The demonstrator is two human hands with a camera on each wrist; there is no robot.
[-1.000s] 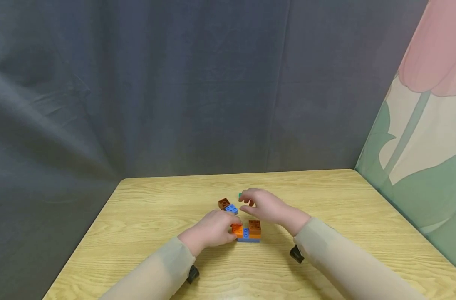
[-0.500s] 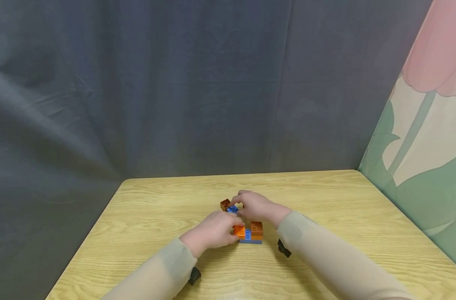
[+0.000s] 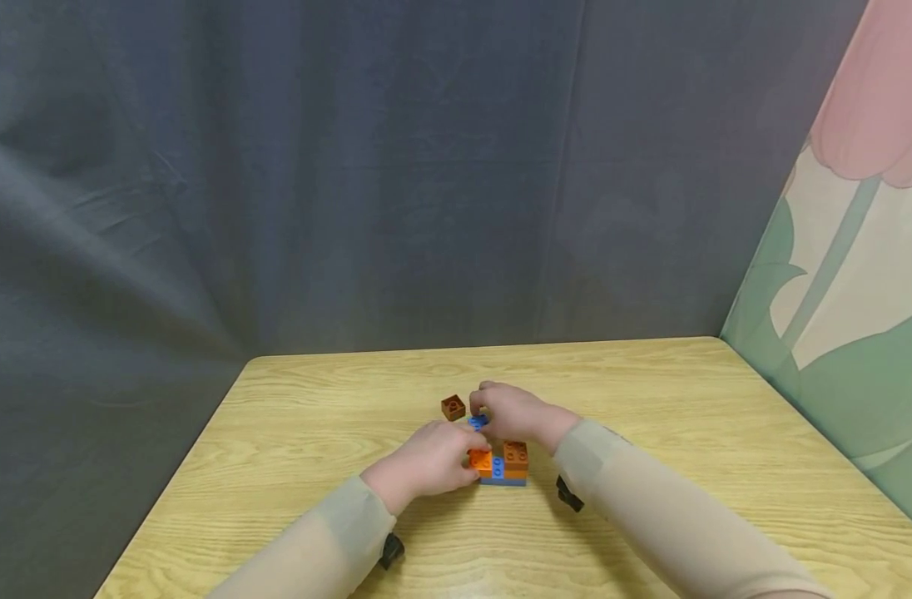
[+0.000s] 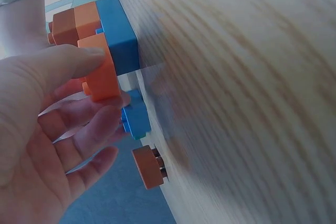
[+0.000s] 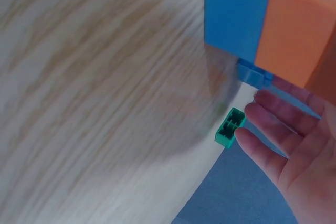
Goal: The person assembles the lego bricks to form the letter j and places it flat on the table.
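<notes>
Orange brick (image 4: 104, 80), blue brick (image 4: 137, 119), apparently brown brick (image 4: 148, 168)

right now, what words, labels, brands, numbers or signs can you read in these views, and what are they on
None can be read.
The orange brick, blue brick, brown brick and green brick: no lettering on the sides that show.
The studs: too small and blurred to tell whether they carry a mark.
The curtain and table: no text.
The panel: a flower print, no words.

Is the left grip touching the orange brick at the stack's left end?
Touching. The left wrist view shows it plainly: the left grip has its thumb laid over the face of the orange brick.
</notes>
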